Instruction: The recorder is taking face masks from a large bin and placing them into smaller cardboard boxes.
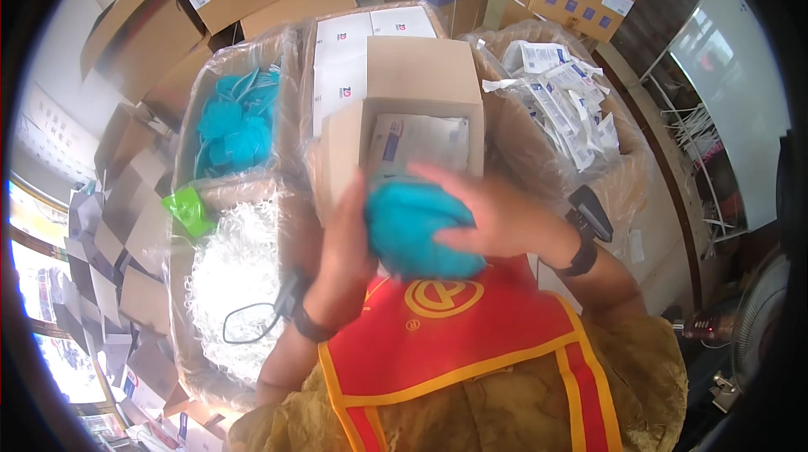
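A soft teal folded bundle (421, 233) is held between my two hands in front of my chest, smeared by motion, so its exact kind cannot be made out. My left hand (343, 237) presses along its left side, fingers pointing away from me. Across its right side my right hand (497, 215) grips, with the thumb lying on the front. Just beyond the hands stands an open cardboard carton (425, 73), its flaps spread. Inside the carton lie flat white packets (425, 142) with blue printing. Similar teal bundles (240, 124) fill a plastic-lined box at the left.
White shredded filler (236, 300) fills the near-left box, a green piece (189, 212) at its edge. White printed packets (560, 94) lie in the right lined box. White boxes (341, 73) stand behind the carton. A fan (762, 317) is at the right.
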`<state>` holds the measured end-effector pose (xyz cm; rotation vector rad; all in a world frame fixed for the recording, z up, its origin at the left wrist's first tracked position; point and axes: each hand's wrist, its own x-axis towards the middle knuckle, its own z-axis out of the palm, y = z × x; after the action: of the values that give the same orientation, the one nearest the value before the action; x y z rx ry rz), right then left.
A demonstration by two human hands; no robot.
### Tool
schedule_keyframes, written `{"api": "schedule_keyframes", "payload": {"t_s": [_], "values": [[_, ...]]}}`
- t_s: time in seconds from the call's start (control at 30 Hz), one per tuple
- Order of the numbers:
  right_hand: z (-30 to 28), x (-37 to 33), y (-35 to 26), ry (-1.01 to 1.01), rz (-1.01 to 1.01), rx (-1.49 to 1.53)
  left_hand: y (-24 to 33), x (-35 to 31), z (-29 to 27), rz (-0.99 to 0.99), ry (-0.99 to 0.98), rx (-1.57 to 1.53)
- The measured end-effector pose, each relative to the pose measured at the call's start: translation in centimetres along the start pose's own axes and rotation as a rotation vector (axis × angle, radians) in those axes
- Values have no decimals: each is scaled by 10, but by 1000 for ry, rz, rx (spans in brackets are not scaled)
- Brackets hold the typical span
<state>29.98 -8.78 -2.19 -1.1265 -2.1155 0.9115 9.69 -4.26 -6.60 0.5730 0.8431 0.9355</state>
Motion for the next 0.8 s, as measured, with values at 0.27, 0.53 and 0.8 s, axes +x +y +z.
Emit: {"api": "schedule_keyframes", "payload": {"t_s": [0.27,0.53,0.8], "values": [[46,-34,25,-98,158,285,-15,-36,-27,-60,-116,501],[-50,35,-4,234,-137,103,36,4,8,324,-539,216],[-80,51,-39,143,-319,-95,52,7,32,423,-687,375]]}}
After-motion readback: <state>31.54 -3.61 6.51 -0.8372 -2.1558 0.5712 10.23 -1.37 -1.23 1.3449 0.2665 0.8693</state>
